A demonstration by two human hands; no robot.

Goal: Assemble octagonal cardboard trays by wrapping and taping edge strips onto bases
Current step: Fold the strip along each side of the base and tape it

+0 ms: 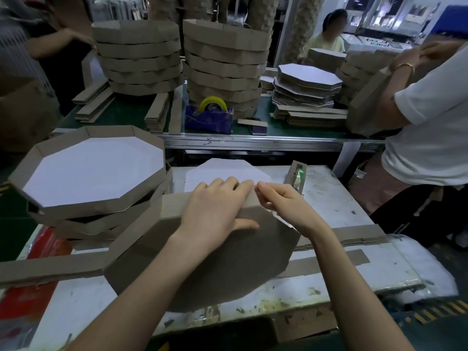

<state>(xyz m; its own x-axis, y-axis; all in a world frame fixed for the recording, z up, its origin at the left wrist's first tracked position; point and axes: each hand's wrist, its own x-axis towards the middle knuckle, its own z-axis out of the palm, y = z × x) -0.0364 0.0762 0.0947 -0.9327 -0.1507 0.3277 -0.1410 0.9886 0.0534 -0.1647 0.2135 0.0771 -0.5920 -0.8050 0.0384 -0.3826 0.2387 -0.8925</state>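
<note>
A brown octagonal cardboard base (222,262) stands tilted on the white worktable (342,206), its brown side toward me. A brown edge strip (174,201) runs along its top left edges. My left hand (217,206) holds the base's top edge, fingers curled over the strip and thumb pressed flat on the brown face. My right hand (281,201) pinches the strip's end at the top corner. Behind lies a white octagonal base (222,168) flat on the table.
A stack of finished trays (91,178) sits at my left. A small tape dispenser (297,174) stands right of my hands; loose strips (354,236) lie at right and front left. Tall tray stacks, a blue tape dispenser (210,115) and other people lie beyond.
</note>
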